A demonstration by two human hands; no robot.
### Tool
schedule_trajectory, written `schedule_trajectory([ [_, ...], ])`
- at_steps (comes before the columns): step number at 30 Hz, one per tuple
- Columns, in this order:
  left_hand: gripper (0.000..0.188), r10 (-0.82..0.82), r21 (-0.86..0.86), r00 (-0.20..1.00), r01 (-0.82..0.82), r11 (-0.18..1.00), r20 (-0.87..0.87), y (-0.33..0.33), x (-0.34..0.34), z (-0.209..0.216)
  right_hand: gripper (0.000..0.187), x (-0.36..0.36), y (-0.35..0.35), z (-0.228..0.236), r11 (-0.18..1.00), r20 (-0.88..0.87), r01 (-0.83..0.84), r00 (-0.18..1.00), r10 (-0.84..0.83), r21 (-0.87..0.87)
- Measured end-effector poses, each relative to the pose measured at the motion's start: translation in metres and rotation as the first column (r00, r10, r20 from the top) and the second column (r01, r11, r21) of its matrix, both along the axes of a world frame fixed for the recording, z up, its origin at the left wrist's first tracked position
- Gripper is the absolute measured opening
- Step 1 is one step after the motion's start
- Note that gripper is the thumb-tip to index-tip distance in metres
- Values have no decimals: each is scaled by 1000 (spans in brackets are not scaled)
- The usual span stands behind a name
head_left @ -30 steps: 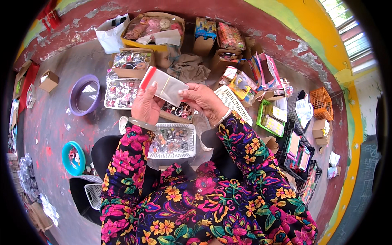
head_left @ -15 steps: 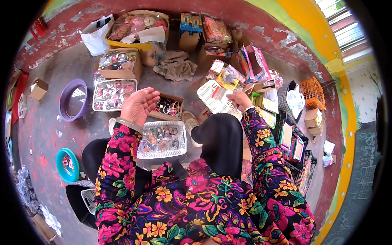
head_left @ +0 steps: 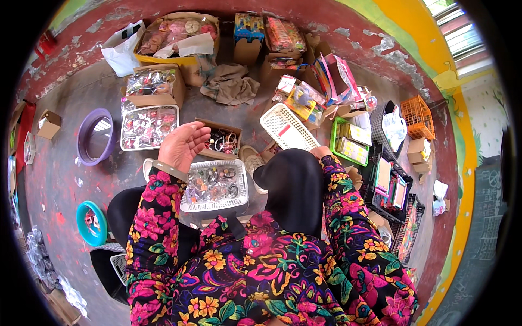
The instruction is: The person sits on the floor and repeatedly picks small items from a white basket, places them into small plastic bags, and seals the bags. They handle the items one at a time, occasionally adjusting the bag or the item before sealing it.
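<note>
My left hand (head_left: 186, 145) hovers palm-up, fingers loosely curved and apart, holding nothing. Below it stands a white basket (head_left: 213, 207) of small clear packets, and just beyond it an open cardboard box (head_left: 218, 156) of dark and coloured bands. My right hand (head_left: 323, 152) is beside my raised knee, its fingers curled at the near right corner of another white basket (head_left: 276, 116); the fingertips are partly hidden. Inside that tilted basket lies a small packet with a red strip (head_left: 284, 130).
Around me are a packed white tray (head_left: 126, 134), a purple tub (head_left: 81, 142), a turquoise basin (head_left: 81, 227), a green crate (head_left: 335, 129) and black crates (head_left: 375, 199). Cartons (head_left: 179, 93) and a crumpled cloth (head_left: 230, 84) lie toward the wall. An orange crate (head_left: 417, 120) stands at the right.
My right hand has let go of the packet with the red strip, which now lies in the white basket. That hand has moved down to the basket's corner; my left hand has barely moved.
</note>
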State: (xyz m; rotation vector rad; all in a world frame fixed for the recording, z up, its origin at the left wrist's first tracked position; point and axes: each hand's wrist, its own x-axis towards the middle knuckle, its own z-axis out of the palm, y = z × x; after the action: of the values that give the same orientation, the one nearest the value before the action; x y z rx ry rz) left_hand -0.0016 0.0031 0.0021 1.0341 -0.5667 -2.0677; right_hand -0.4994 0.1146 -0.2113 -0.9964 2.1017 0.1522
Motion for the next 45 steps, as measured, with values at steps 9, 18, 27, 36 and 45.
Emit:
schedule_trajectory([
  [9,25,-19,4,1000,19,1000,1,0,-5,1,20,7,3,35,794,-326,-554,724,608,250],
  [18,26,-26,-69,1000,25,997,-17,2,-1,4,51,137,-86,219,773,807,550,584,-84,-318],
  [27,35,106,-163,994,-110,981,-31,-6,9,31,54,300,-133,273,886,994,455,-18,109,-89],
  [36,25,19,-331,929,112,937,369,-3,26,17,51,327,-128,243,920,995,392,95,-34,-6],
  [45,20,-69,-231,874,203,952,481,-5,22,17,24,317,-124,250,945,927,244,354,121,-216],
])
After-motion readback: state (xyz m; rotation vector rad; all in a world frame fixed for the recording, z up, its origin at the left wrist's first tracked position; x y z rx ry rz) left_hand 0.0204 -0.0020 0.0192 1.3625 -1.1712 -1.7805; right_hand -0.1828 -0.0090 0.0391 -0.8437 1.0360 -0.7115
